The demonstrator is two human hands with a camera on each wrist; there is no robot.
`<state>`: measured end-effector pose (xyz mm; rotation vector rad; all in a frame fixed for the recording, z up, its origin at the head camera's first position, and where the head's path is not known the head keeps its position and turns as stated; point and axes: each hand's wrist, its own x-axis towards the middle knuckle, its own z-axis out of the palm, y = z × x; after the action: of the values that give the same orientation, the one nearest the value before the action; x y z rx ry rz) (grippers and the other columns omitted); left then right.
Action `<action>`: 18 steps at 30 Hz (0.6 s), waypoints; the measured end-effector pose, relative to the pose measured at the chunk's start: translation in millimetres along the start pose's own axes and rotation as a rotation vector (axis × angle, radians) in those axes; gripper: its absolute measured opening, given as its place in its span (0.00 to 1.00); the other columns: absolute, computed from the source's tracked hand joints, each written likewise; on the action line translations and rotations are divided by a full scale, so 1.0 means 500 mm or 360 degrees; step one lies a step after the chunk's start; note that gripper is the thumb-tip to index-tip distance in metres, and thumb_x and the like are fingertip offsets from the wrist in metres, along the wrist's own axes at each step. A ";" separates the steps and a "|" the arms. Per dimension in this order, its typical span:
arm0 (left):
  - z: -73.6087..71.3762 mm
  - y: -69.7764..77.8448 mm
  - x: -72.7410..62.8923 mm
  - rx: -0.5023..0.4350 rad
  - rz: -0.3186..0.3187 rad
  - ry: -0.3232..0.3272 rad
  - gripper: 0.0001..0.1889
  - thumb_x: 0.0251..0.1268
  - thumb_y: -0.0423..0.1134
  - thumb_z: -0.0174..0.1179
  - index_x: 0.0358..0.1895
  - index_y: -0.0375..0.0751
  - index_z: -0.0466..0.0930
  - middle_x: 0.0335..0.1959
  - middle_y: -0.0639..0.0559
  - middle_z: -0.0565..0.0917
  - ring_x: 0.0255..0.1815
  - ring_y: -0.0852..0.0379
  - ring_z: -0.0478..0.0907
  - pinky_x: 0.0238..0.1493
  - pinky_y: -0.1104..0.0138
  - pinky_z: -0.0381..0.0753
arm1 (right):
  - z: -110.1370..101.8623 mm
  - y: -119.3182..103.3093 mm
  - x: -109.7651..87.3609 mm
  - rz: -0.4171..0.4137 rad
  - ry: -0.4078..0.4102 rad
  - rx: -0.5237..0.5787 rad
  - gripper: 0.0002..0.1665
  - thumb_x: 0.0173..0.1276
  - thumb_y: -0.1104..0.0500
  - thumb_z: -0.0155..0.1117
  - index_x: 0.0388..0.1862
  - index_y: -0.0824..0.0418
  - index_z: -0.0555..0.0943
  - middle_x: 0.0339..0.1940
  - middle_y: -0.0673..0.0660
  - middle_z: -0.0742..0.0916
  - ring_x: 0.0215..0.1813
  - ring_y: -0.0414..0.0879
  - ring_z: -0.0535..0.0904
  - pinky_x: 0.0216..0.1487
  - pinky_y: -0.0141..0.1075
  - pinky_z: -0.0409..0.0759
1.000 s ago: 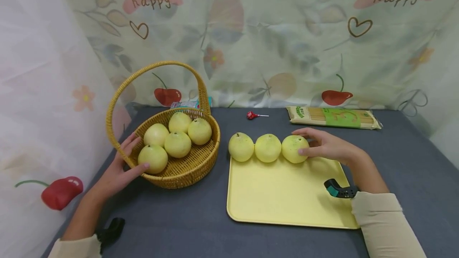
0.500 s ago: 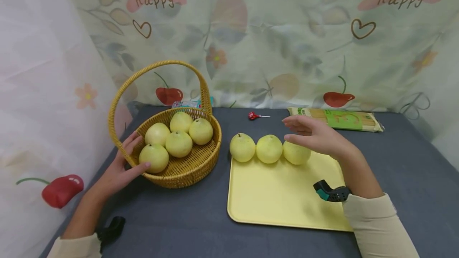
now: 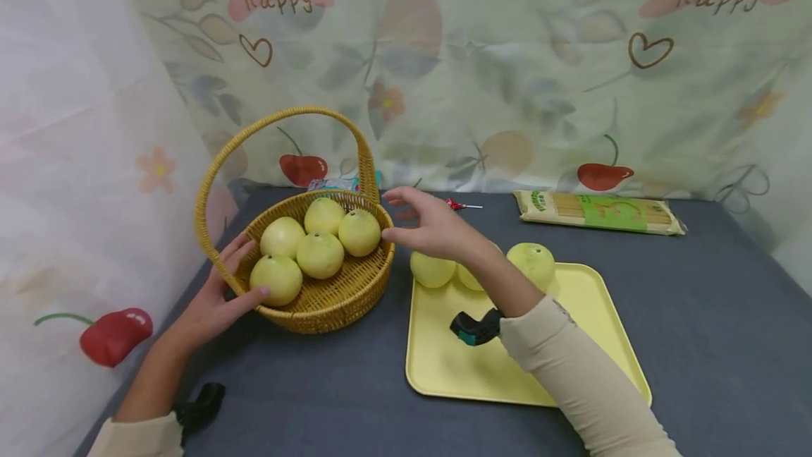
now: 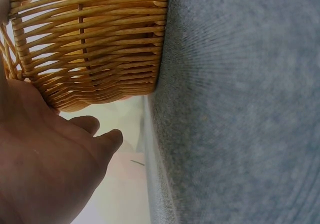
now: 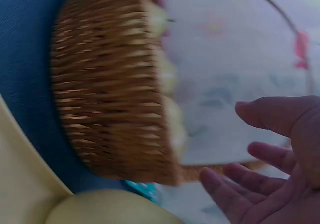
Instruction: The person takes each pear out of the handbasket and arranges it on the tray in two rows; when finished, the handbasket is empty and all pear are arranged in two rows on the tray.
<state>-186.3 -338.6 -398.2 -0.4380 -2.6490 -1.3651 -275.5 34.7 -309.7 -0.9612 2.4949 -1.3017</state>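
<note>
My left hand (image 3: 216, 302) holds the left side of a wicker basket (image 3: 342, 307), its thumb over the rim beside the handle's base. Several round yellow-green pears (image 3: 320, 255) lie inside. In the left wrist view, two fingers (image 4: 109, 143) of this hand extend free below the woven side. My right hand (image 3: 428, 224) hovers at the basket's right rim, thumb and fingers apart, holding nothing. Its forearm crosses over a yellow tray (image 3: 444, 365). Three pears stand in a row along the tray's far edge; the right pear (image 3: 531, 264) shows best, the middle one partly hidden by the arm.
A red-wrapped lollipop (image 3: 459, 204) lies behind the tray, partly covered by the right hand. A noodle pack (image 3: 599, 212) lies at the back right. Behind the basket is a blue-and-clear packet (image 3: 336, 183). Printed curtains (image 3: 469, 90) hang behind and at the sides.
My right hand has let go of the right pear on the tray, lifted, and swung left to the basket's right rim. The left hand has stayed at the basket.
</note>
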 end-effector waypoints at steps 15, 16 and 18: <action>0.003 0.001 0.004 -0.0011 0.0001 0.0005 0.43 0.66 0.33 0.64 0.80 0.36 0.51 0.81 0.40 0.41 0.78 0.31 0.38 0.62 0.28 0.48 | 0.141 0.017 0.138 -0.0024 -0.0113 -0.1108 0.44 0.69 0.56 0.67 0.79 0.60 0.59 0.69 0.64 0.72 0.67 0.59 0.70 0.62 0.47 0.72; 0.003 0.001 0.003 -0.0012 0.0005 0.0008 0.42 0.66 0.33 0.64 0.80 0.36 0.51 0.81 0.40 0.41 0.78 0.31 0.38 0.62 0.29 0.48 | 0.149 0.016 0.140 -0.0012 -0.0108 -0.1155 0.43 0.69 0.57 0.66 0.79 0.58 0.59 0.68 0.64 0.72 0.65 0.60 0.71 0.58 0.48 0.75; 0.004 -0.001 0.003 -0.0012 0.0022 0.0007 0.42 0.66 0.32 0.64 0.80 0.37 0.51 0.81 0.41 0.41 0.78 0.32 0.39 0.62 0.29 0.50 | 0.160 0.017 0.141 0.0006 -0.0087 -0.1237 0.41 0.71 0.56 0.63 0.79 0.57 0.58 0.66 0.65 0.72 0.62 0.61 0.72 0.54 0.48 0.77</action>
<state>-188.0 -337.0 -399.0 -0.4527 -2.6334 -1.3713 -300.6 -58.7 -354.8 -1.0826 2.9845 -0.2481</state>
